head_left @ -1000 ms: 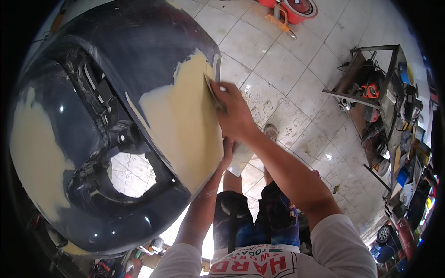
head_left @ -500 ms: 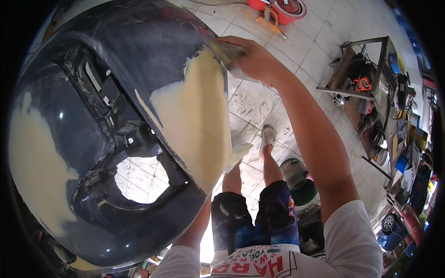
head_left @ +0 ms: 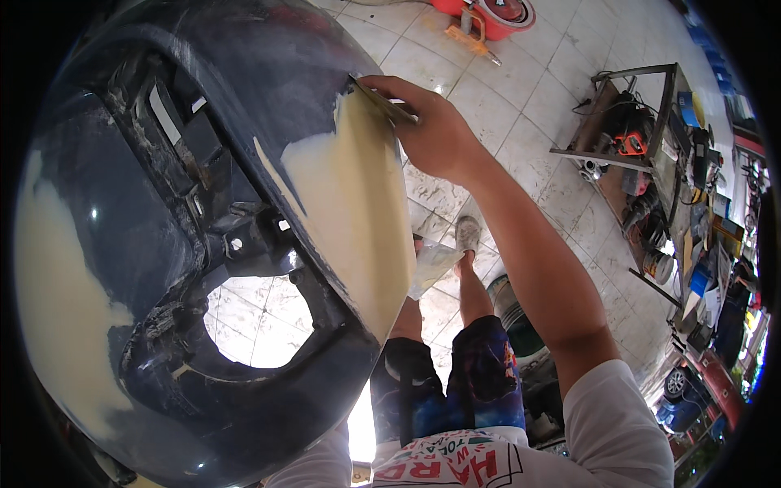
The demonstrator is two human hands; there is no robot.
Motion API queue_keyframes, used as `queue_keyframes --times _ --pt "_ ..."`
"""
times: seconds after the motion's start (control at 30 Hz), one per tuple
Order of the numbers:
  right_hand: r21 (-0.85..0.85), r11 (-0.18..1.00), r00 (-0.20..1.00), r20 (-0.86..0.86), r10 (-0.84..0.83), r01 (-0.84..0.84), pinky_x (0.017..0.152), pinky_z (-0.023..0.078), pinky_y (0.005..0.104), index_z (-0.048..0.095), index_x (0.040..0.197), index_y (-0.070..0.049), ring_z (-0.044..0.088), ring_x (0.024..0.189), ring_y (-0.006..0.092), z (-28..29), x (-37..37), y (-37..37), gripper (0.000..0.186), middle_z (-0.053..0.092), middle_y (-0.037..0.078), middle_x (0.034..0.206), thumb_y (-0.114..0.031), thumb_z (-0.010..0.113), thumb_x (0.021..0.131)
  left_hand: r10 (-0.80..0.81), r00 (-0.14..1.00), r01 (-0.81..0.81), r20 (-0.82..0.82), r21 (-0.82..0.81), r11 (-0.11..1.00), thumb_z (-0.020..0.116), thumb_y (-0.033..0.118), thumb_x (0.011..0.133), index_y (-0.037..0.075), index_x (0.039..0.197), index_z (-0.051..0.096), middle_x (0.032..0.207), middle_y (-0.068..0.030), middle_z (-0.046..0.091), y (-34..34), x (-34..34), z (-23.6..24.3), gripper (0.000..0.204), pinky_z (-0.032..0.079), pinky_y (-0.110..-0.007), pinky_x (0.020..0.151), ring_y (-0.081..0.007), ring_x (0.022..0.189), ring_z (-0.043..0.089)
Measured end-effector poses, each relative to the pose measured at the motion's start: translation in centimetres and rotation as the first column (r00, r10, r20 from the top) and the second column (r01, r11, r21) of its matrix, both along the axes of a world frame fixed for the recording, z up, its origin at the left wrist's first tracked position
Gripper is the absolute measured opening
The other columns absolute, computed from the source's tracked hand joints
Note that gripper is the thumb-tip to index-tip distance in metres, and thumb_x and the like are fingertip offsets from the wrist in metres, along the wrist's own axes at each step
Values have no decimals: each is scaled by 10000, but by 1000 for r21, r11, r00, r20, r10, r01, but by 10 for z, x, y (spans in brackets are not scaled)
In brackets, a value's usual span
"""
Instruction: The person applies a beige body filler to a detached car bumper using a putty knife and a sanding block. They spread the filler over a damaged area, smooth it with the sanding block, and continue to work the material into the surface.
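Note:
A dark car bumper (head_left: 244,65) fills the left side, with broad cream patches of body filler (head_left: 350,195) on it. My right hand (head_left: 431,130) is closed on a thin putty spreader (head_left: 378,102), its blade against the upper right edge of the larger filler patch. My left arm passes under the bumper, which hides most of that hand. A pale, smeared flat plate (head_left: 434,267) sticks out past the bumper's right edge; a bit of finger shows at its upper corner, gripping it.
A metal cart (head_left: 651,167) with power tools stands at the right. Behind it runs a cluttered row of workshop goods. A red tub (head_left: 508,32) and an orange-handled tool (head_left: 472,37) lie at the top. A dark green bucket (head_left: 514,321) stands by my leg on dusty floor tiles (head_left: 529,98).
My right hand with the spreader has moved down and left onto the filler's upper edge. The pale plate has shifted slightly right and sticks out more. The bumper appears slightly shifted in view.

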State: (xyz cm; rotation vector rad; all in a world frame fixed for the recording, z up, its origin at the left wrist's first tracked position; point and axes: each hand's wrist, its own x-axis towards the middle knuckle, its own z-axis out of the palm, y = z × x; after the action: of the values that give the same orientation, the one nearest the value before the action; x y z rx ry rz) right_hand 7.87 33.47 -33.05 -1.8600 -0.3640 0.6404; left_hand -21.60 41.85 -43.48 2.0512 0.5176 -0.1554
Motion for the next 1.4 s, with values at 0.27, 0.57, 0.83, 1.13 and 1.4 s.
queue_keyframes --times 0.27,0.57,0.83,1.13,1.4 --pt "108 994 971 241 -3 -24 1114 533 416 619 1501 -153 642 1340 318 16 -58 -18 641 654 130 1428 99 556 915 10 999 -10 -35 4 1000 621 290 1097 27 1410 653 1428 -165 662 3 -18 3 410 471 -478 1134 -352 1329 624" --pt "114 989 946 320 58 -99 1142 517 430 638 1506 -126 587 1377 386 31 -133 -48 780 541 175 1495 221 681 808 0 999 1 -37 17 1000 618 300 1098 27 1423 645 1441 -164 655 -5 -17 0 425 469 -479 1140 -354 1340 618" --pt "206 978 943 332 -30 -42 1153 480 553 717 1405 -194 559 1371 414 36 -217 -69 792 570 184 1469 17 891 661 -13 999 14 -37 46 999 615 310 1100 28 1434 637 1453 -163 648 -12 -23 2 438 467 -481 1145 -355 1348 613" --pt "241 918 917 327 228 -314 1228 412 537 724 1378 -84 575 1403 384 45 -173 -125 648 629 185 1448 56 742 746 -86 993 57 77 323 945 612 320 1101 28 1447 629 1466 -162 640 -5 18 -8 453 465 -483 1150 -356 1358 606" --pt "68 997 999 36 21 -24 1106 525 386 662 1466 -163 679 1277 331 -24 3 -56 686 695 141 1439 127 467 877 -113 990 71 86 387 919 609 330 1102 28 1458 622 1478 -161 633 2 40 -17 467 463 -484 1155 -357 1367 601"
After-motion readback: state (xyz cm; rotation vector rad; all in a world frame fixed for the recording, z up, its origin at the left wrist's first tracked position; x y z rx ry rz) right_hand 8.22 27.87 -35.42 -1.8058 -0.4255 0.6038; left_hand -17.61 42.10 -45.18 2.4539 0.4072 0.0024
